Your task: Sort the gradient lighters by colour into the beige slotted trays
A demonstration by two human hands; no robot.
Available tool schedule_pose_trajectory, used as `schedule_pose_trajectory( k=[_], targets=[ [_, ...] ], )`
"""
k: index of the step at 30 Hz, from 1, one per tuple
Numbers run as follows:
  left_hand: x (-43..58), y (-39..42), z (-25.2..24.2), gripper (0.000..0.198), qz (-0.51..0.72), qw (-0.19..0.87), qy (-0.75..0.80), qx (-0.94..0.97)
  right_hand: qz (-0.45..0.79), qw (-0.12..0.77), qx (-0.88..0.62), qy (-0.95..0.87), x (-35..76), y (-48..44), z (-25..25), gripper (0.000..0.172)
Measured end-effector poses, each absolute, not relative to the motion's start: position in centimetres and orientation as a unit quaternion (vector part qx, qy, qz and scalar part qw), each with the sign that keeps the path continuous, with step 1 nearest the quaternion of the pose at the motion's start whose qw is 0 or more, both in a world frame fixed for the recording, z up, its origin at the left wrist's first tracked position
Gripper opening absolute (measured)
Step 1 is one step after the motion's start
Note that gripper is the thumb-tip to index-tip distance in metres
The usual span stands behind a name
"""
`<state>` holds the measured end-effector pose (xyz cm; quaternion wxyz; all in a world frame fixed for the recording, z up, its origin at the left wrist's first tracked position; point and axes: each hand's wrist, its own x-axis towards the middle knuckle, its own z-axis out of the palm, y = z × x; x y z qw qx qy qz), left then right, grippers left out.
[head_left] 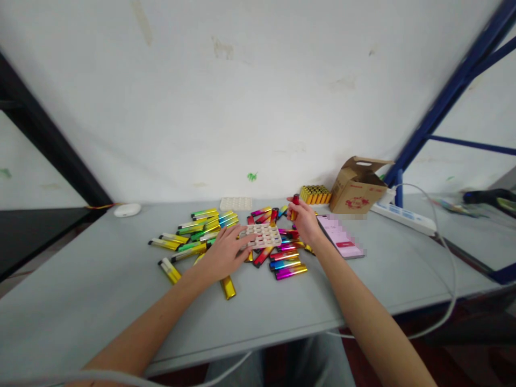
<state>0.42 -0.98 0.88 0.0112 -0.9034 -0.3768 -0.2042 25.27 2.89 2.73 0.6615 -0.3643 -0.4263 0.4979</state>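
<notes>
My left hand point(228, 250) grips the left edge of a white tray with rows of round holes point(266, 235), thumb at the near side. The tray sits over a spread of lighters. My right hand point(304, 221) is closed round a red and gold lighter point(295, 200), held upright just right of the tray. Yellow and green lighters point(197, 224) lie to the left of the tray. Red, blue and purple shiny lighters point(285, 263) lie to its right and in front. A single gold lighter point(228, 288) lies near my left wrist.
A second white tray point(236, 203) lies by the wall. Further right stand a block of upright yellow-orange cylinders point(316, 194), an open cardboard box point(357, 188), a phone point(342, 237) and a power strip point(404, 219). A white case point(127, 210) is at far left; a white cable point(452, 263) hangs right.
</notes>
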Motion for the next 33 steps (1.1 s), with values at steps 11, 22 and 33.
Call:
schedule_pose_trajectory(
  k=[11,22,33],
  targets=[
    [0.5,-0.9,0.9,0.035,-0.200,0.007,-0.380,-0.903,0.607,0.613,-0.293,-0.413,25.3,2.0,3.6,0.022],
    [0.4,-0.9,0.8,0.036,-0.203,0.013,-0.371,-0.906,0.662,0.598,-0.260,-0.369,25.3,1.0,4.7,0.023],
    [0.4,-0.8,0.6,0.036,-0.206,0.021,-0.364,-0.908,0.743,0.508,-0.193,-0.390,25.1,0.2,4.3,0.016]
  ],
)
